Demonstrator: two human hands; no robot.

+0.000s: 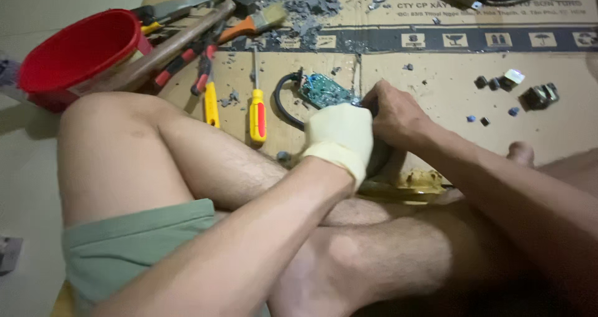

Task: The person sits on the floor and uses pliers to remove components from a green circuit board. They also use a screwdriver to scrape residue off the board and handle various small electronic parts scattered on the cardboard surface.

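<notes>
Head view was filled by a person seated cross-legged on flattened cardboard (436, 80), with bare legs and green shorts (124, 242) in the foreground. The left hand (339, 136), covered by a pale cream glove, was closed around something held against the lower end of a green circuit board (324, 91); what lay inside that grip could not be made out. The bare right hand (392, 114) was pressed just beside the gloved one, its fingers curled down onto the same spot at the board's edge, so the two hands were seen touching each other. Whether the right hand was clamped on a tool or on the board itself could not be told. The circuit board was lying on the cardboard just ahead of the hands, with a black cable (281, 102) looping from its left side.

To the left of the board, a yellow-and-red screwdriver (256, 108) and a second yellow-handled tool (211, 102) were laid on the cardboard. Farther left, a red plastic bowl (78, 49), a wooden-handled hammer (180, 39) and a paintbrush (258, 23) were seen. Grey debris (305, 5) was scattered near the top, and small dark components (492, 83) were spread to the right.
</notes>
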